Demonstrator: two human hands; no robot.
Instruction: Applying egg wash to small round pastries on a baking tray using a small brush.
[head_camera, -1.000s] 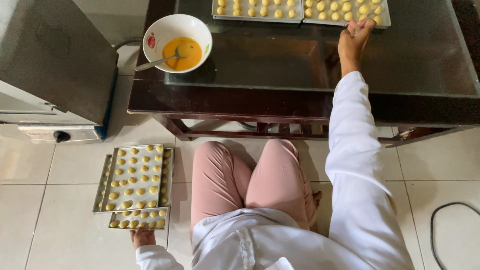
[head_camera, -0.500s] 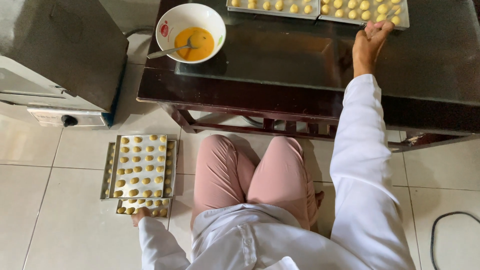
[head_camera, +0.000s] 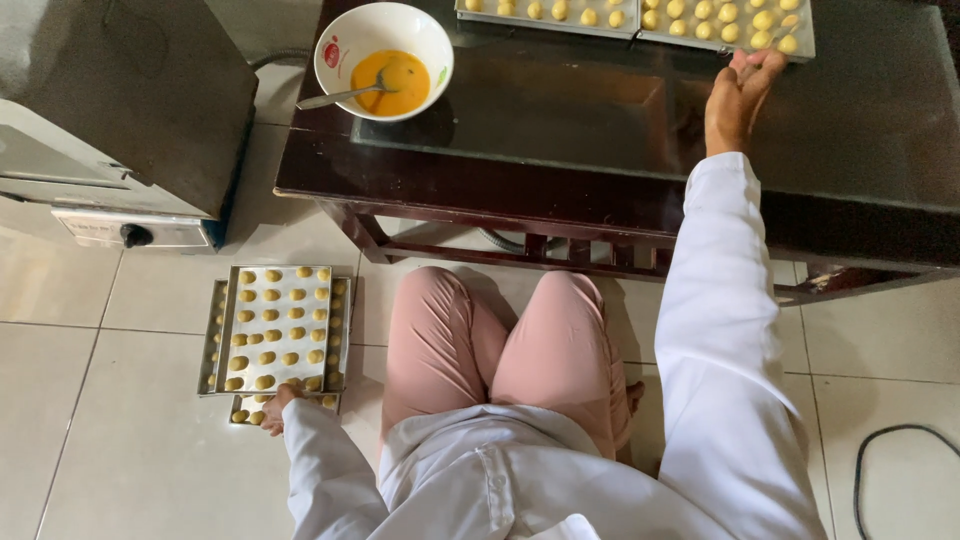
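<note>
I sit on the floor in front of a dark glass-topped table (head_camera: 600, 130). My right hand (head_camera: 738, 92) reaches up and grips the near edge of a metal tray of yellow dough balls (head_camera: 730, 25) on the table. A second such tray (head_camera: 545, 12) lies beside it to the left. My left hand (head_camera: 277, 405) rests on the near edge of stacked metal trays of dough balls (head_camera: 275, 330) on the tiled floor at my left. A white bowl of orange egg wash (head_camera: 384, 60) with a utensil in it stands on the table's left end.
A grey metal oven (head_camera: 120, 110) stands on the floor at the left, behind the stacked trays. A black cable (head_camera: 880, 450) curls on the tiles at the right. My knees in pink trousers (head_camera: 500, 340) lie under the table edge.
The view has shifted slightly, so everything sits lower in frame. My right hand stays on the table tray and my left hand stays at the floor trays.
</note>
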